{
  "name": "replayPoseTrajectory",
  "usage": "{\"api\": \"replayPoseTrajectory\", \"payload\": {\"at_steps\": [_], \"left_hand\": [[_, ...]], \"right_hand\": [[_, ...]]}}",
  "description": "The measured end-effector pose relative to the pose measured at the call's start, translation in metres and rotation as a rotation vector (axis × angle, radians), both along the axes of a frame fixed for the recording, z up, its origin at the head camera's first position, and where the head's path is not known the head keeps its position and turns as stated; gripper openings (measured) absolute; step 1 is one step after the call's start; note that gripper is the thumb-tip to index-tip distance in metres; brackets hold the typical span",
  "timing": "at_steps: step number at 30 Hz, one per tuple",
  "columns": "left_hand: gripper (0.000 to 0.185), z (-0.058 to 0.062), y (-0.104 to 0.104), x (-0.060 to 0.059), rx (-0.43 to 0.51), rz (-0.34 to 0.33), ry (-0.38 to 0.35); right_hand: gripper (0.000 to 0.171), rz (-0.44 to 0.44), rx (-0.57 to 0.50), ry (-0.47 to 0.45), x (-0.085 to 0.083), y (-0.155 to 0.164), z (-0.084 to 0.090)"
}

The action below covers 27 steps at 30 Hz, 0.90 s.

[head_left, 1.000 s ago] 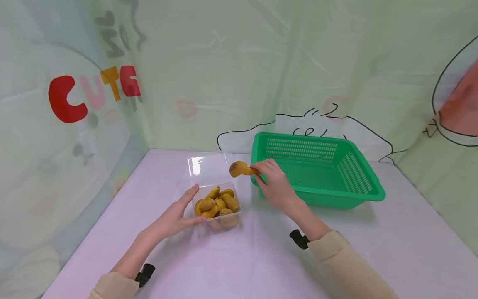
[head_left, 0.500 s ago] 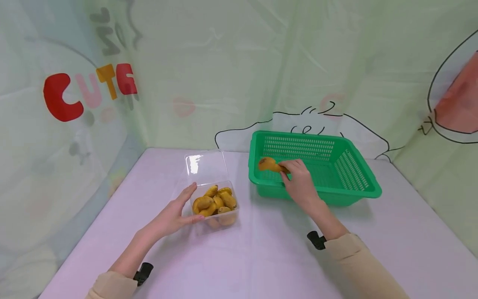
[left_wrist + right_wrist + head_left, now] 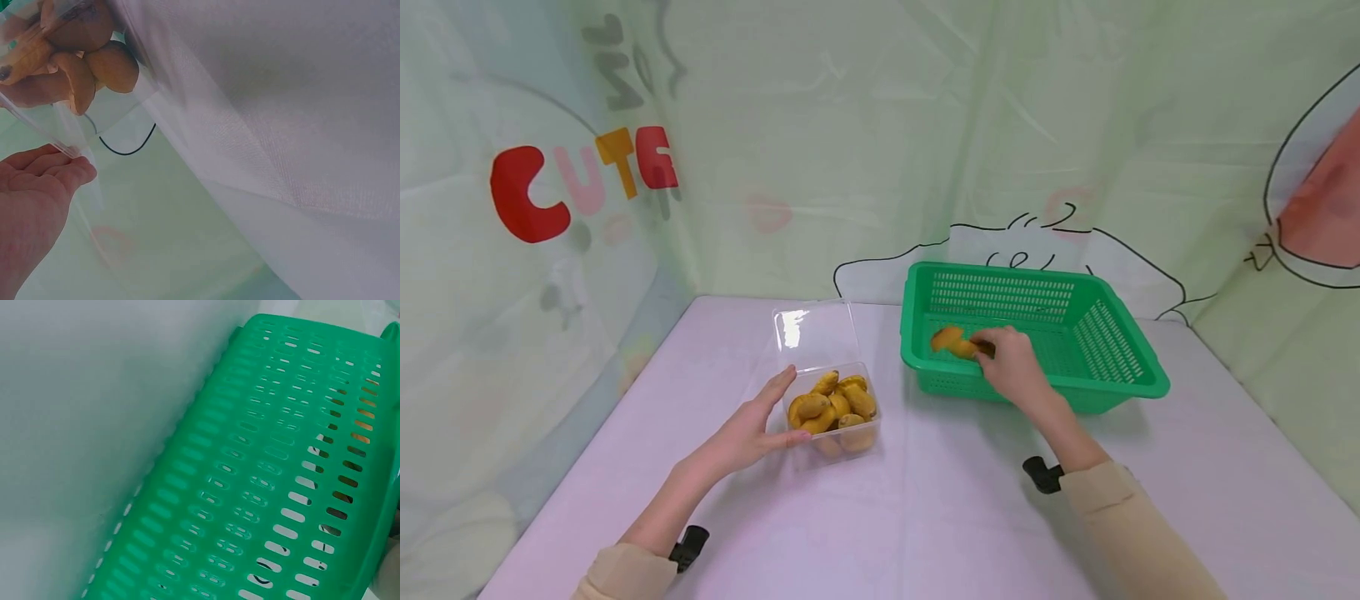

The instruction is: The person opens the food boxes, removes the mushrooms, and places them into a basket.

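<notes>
A clear plastic box with its lid hinged back stands on the table and holds several small yellow-brown pieces. My left hand rests against the box's left side, fingers straight. In the left wrist view the palm touches the box corner, with the pieces showing through. My right hand reaches over the front rim of the green basket and pinches one yellow-brown piece inside its left end. The right wrist view shows only the basket's slotted wall.
The pale lilac table is walled by a light green printed sheet at the back and both sides. Black wrist straps sit on both forearms. The basket stands at the back right, the box at centre left.
My right hand has carried the yellow-brown piece rightward from above the box lid, over the basket's rim and down inside it. The left hand stays on the box.
</notes>
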State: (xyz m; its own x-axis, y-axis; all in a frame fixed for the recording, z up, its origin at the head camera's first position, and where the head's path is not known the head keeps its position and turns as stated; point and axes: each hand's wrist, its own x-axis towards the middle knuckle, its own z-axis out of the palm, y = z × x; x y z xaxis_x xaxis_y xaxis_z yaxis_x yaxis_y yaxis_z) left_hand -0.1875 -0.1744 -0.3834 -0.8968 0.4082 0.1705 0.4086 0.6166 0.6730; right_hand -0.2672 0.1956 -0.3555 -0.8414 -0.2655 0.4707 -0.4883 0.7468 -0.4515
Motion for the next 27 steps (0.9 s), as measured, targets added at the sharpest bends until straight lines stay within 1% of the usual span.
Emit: {"api": "replayPoseTrajectory", "payload": {"at_steps": [6, 10, 13, 17, 20, 27], "left_hand": [[0.095, -0.0013, 0.0004, -0.0005, 0.003, -0.001, 0.0], [0.095, -0.0014, 0.0006, -0.0004, 0.002, 0.001, -0.002], [0.096, -0.001, 0.0006, 0.0, 0.0, 0.005, -0.004], [0.095, -0.0012, 0.0004, 0.0001, 0.001, 0.007, -0.005], [0.095, -0.0007, 0.0006, 0.0002, 0.005, 0.006, -0.008], [0.093, 0.0003, 0.0014, -0.0003, -0.001, 0.0, -0.001]], "right_hand": [[0.016, 0.021, 0.013, -0.115, 0.0014, 0.0005, 0.0059], [0.016, 0.024, 0.025, -0.15, 0.0009, 0.0019, 0.0058], [0.016, 0.025, 0.038, -0.155, -0.0002, 0.0027, 0.0057], [0.013, 0.029, 0.037, -0.168, -0.0006, 0.0032, 0.0066], [0.014, 0.039, 0.033, -0.168, -0.0002, 0.0033, 0.0073], [0.013, 0.05, 0.023, -0.109, -0.0012, 0.0012, 0.0065]]}}
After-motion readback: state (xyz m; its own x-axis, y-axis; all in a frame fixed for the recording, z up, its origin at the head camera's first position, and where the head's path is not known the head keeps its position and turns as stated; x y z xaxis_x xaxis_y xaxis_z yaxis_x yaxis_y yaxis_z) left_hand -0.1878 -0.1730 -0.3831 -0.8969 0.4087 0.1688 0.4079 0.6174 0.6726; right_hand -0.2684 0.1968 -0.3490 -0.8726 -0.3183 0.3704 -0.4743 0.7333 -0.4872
